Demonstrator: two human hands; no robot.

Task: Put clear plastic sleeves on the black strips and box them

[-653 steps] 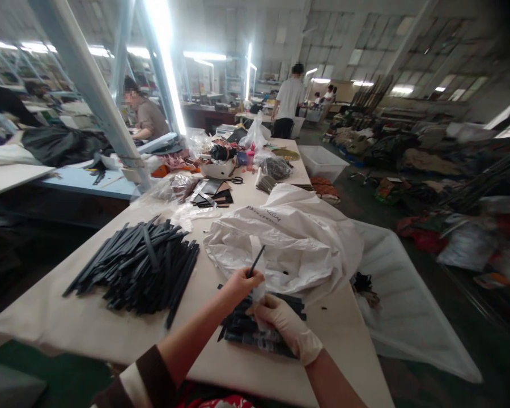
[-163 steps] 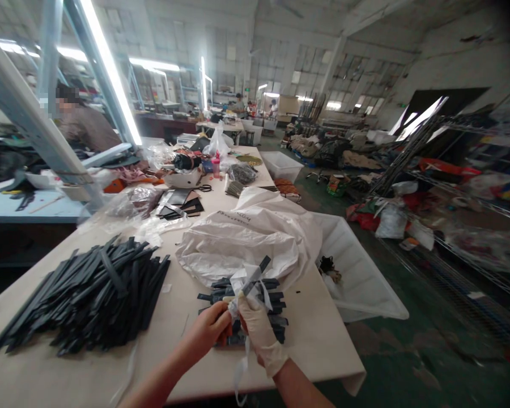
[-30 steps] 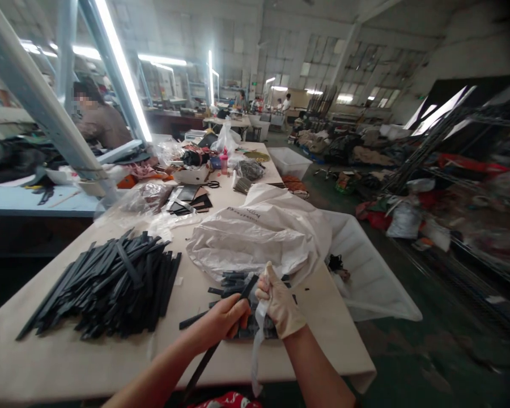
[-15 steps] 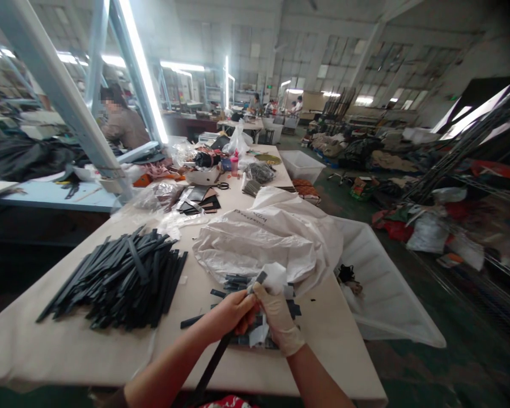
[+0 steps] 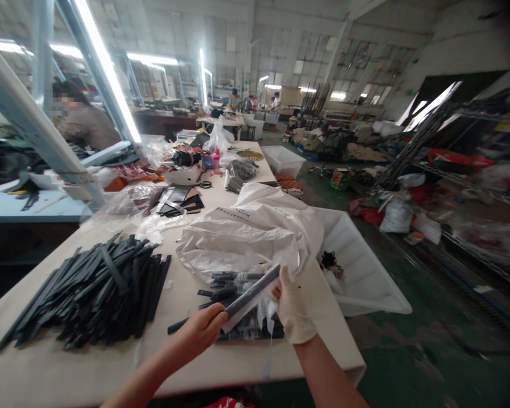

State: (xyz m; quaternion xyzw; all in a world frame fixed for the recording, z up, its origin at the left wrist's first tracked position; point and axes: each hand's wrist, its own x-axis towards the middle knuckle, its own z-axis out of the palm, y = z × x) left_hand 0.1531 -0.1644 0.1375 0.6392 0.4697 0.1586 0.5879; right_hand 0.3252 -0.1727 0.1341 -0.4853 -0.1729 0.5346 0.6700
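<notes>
A dark flat strip (image 5: 251, 292) slants between my two hands, with whitish film along its lower edge. Its lower left end is pinched in my bare left hand (image 5: 210, 324). My right hand (image 5: 294, 309), in a pale glove with bare fingertips showing, grips the upper right end. Beneath them lies a smaller pile of dark strips (image 5: 221, 280) mixed with clear film, partly hidden by my hands. A large heap of dark strips (image 5: 106, 289) lies on the table's left part. Just beyond my hands is a crumpled white sack (image 5: 242, 238) with writing on it.
The pale table (image 5: 187, 368) also bears scissors (image 5: 205, 184), a pink bottle (image 5: 216, 161) and plastic bags farther back. A white bin (image 5: 369, 272) stands against its right side. Behind a slanted metal post (image 5: 34, 113), a person (image 5: 87, 124) sits at the left.
My hands have moved apart, and the strip that hung down below my left hand now stretches between both. The view has turned to the right, so the surroundings appear farther left.
</notes>
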